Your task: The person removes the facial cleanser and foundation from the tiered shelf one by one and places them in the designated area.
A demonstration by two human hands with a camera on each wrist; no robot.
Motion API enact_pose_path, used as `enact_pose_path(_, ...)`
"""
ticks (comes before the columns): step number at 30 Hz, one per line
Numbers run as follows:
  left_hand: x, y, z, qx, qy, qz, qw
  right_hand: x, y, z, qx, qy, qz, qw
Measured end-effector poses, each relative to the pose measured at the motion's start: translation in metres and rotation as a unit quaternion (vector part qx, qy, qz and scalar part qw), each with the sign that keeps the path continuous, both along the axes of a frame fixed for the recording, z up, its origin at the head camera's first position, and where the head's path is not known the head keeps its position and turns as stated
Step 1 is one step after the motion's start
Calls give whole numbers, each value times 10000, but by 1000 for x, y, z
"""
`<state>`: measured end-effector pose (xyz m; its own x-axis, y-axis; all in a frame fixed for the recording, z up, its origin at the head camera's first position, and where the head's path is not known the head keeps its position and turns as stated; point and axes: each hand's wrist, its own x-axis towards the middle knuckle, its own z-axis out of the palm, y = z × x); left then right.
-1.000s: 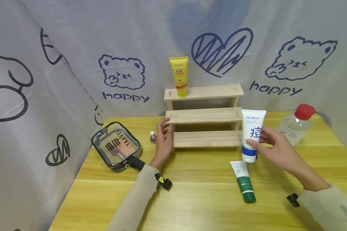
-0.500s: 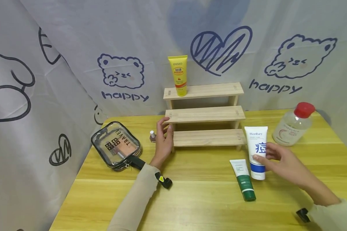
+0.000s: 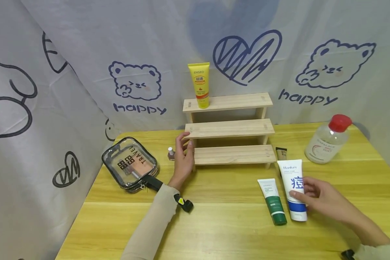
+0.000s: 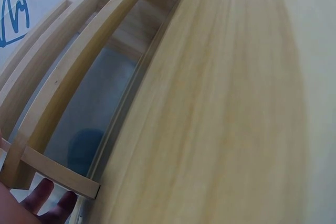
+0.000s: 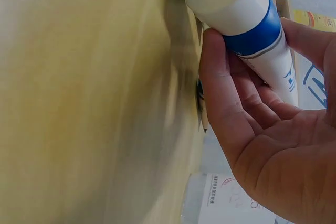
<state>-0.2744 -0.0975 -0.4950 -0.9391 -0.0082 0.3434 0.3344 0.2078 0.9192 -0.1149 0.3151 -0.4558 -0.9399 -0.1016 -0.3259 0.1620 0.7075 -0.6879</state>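
My right hand [image 3: 328, 200] grips a white squeeze tube [image 3: 290, 182] with a blue band, thumb in front and fingers behind. The tube leans cap-down, low over the table, right of a green-and-white tube [image 3: 274, 206] that lies flat. In the right wrist view the fingers curl round the tube by its blue band [image 5: 254, 38]. My left hand [image 3: 183, 159] holds the left end of a three-tier wooden shelf [image 3: 234, 155]. The left wrist view shows fingertips [image 4: 42, 190] against the shelf's end upright [image 4: 65, 174]. A yellow tube [image 3: 200, 85] stands on the top tier.
A small dark tube [image 3: 281, 153] lies partly hidden behind the white one. Farther right stands a clear bottle [image 3: 325, 144] with a red cap. Left of the shelf are a small nail polish bottle [image 3: 171, 154] and a transparent travel pouch [image 3: 130, 164]. Printed cloth hangs behind.
My right hand has carried the white tube down and toward me, away from the shelf's right end. The small dark tube has come into sight. The left hand stays at the shelf.
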Motion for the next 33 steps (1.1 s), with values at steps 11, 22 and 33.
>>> enact_pose_path(11,-2,-1,-2,109,70,-116,9998,9,3,-8,-243,-527,-25,9983)
enact_pose_path(22,-1,0,-3,128,75,-113,9998,15,0,-15,-182,-734,-148,9970)
enact_pose_path(33,-2,0,-2,182,76,-94,9998,18,0,-13,-321,-749,-320,9962)
